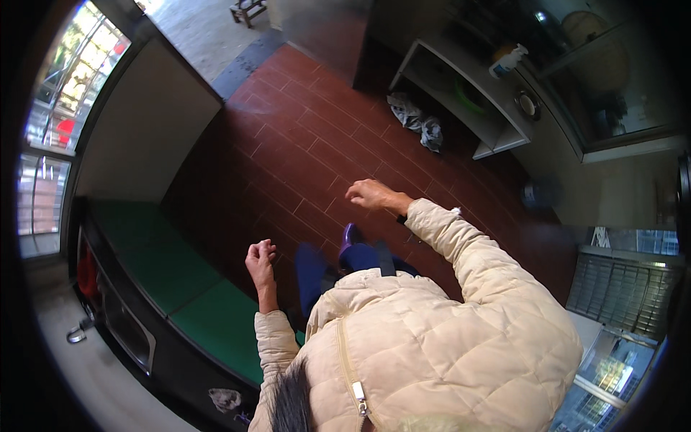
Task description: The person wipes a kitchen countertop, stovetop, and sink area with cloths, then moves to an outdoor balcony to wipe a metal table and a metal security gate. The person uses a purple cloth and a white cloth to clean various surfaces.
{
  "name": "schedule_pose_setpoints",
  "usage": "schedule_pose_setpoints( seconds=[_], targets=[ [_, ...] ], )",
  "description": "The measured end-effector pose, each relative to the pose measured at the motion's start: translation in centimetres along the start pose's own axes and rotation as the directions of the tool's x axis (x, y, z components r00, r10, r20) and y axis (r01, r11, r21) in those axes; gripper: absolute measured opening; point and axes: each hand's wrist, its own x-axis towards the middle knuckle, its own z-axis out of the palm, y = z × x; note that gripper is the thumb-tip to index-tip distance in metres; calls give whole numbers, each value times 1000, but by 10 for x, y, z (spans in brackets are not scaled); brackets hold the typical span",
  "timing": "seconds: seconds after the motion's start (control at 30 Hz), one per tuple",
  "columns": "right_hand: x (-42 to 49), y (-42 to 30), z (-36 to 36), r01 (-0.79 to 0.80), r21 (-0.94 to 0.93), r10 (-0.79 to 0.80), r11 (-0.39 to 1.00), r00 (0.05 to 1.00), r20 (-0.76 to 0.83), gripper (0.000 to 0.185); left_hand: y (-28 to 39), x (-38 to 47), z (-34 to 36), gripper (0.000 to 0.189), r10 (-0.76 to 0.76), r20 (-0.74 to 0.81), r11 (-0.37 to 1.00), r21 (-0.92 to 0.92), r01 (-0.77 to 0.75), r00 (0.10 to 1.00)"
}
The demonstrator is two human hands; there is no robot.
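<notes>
My left hand (261, 261) is raised beside a long green-topped bench or counter (216, 318), its fingers curled in and nothing visible in them. My right hand (374, 194) is held out over the red-brown tiled floor (302, 156). Its fingers are bent; the back of the hand hides the palm, and no held thing shows. Both arms wear a cream quilted jacket (453, 345). Below the hands are dark blue trouser legs (310, 272) and one purple shoe (350, 233). Neither hand appears to touch anything.
An open-fronted cabinet (499, 137) stands at the right, with a pump bottle (507, 62) and a round dish (527, 103) on top. Crumpled plastic bags (413, 120) lie beside it. A doorway sill (248, 65) leads out to a wooden stool (249, 12). Barred windows (67, 108) are at the left.
</notes>
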Motion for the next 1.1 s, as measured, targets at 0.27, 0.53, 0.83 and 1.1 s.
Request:
schedule_pose_setpoints(
  seconds=[0.27, 0.53, 0.83, 1.1],
  targets=[
    [-32, 213, -62, -410, 156, 427, 898, 900, -88, 26, -36, 90, 140, 25, -162, 336, 757, 645, -101, 928],
    [-46, 385, -82, -675, 466, 767, 572, 641, -12, 22, -26, 187, 273, 28, -391, 393, 646, 761, -56, 832],
    [-1, 593, -48, -630, 572, 848, 525, 445, -288, 27, -64, 223, 357, 54, -522, 384, 535, 843, -59, 761],
    [91, 790, 16, -687, 501, 849, 526, 460, -259, 42, -127, 246, 432, 71, -677, 300, 553, 810, 196, 672]
  ],
)
